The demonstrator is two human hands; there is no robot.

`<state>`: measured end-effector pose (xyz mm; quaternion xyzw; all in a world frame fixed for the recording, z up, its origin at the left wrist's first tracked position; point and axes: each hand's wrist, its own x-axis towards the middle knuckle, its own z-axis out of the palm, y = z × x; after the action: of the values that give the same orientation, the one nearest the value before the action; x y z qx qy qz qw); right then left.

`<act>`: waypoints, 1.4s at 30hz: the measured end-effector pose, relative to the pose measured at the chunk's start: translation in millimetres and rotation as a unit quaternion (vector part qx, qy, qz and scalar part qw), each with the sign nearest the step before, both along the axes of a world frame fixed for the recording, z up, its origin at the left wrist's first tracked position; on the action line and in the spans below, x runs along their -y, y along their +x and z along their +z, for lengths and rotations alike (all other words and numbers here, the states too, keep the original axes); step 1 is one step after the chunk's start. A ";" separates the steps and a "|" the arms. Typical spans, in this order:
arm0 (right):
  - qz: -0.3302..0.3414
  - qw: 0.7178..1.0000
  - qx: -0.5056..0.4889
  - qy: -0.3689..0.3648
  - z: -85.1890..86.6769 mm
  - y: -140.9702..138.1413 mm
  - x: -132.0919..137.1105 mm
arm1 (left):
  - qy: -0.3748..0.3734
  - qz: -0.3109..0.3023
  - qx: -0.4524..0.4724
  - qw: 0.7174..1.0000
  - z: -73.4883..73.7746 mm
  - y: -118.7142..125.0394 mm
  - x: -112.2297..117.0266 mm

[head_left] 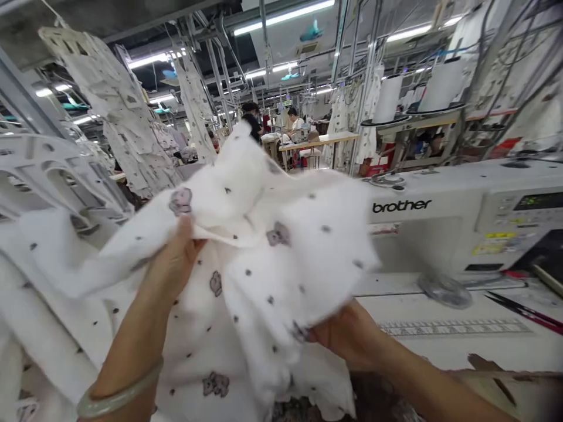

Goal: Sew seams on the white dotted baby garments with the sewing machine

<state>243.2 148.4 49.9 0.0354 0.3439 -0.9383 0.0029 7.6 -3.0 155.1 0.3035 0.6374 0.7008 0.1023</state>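
The left hand [176,258] is closed on a fold of the white printed fabric [281,246], thumb and fingers pinching it near the upper left of the bunch, with a pale bangle [118,395] on the wrist. The right hand [347,334] is lower, with its fingers buried in the cloth's bottom edge. As far as they show, they are closed on it. The fabric is held up in the air between the two hands, crumpled and blurred. It is over the near left part of the tabletop [440,351] and in front of the left end of the sewing machine [461,217]. More of it spills down toward the near edge. I judge the work to be at an early stage. The cloth is gathered and lifted but not spread flat, and none of it visibly lies on the machine bed. A dark-handled tool [523,310] lies untouched toward the right edge.
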 end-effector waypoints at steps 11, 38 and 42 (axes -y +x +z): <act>-0.091 0.950 0.115 0.277 -11.5 -30.8 12.1 | -0.373 -0.204 -0.195 0.884 -71.6 -15.3 -70.1; -0.051 0.996 -0.022 0.064 27.6 -34.5 18.8 | -0.196 -0.228 -0.184 0.936 -20.7 -36.2 -93.3; -0.090 0.994 0.005 0.063 7.8 5.1 -5.1 | -0.321 -0.333 -0.172 0.870 -48.2 4.3 -126.5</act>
<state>248.3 153.5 57.7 0.0710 0.3974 -0.9112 -0.0823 11.9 123.5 106.9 0.5638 0.6959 0.3184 0.3107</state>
